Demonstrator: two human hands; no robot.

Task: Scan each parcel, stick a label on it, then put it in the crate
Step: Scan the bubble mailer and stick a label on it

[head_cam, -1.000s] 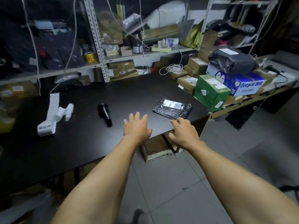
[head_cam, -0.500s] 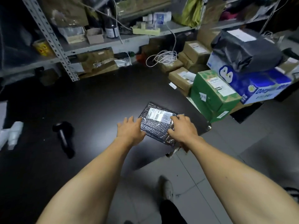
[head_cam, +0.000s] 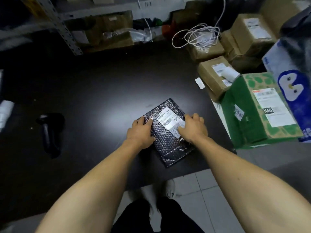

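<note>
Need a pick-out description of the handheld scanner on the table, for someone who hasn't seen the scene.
Start at the wide black table and go to its left part, well left of the black bubble-wrap parcel under both hands. The black handheld barcode scanner lies there alone, the only pistol-shaped object, with no label on it.

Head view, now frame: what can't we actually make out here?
- Crate: none identifiable in the head view.
- Label text on the black bubble mailer: too small and blurred; the right hand covers one corner.
- Left hand fingers: tips lie on the mailer's edge; grip underneath hidden.
- Scanner: dark on the dark table, details lost.
- White roll: cut by the left edge.
</note>
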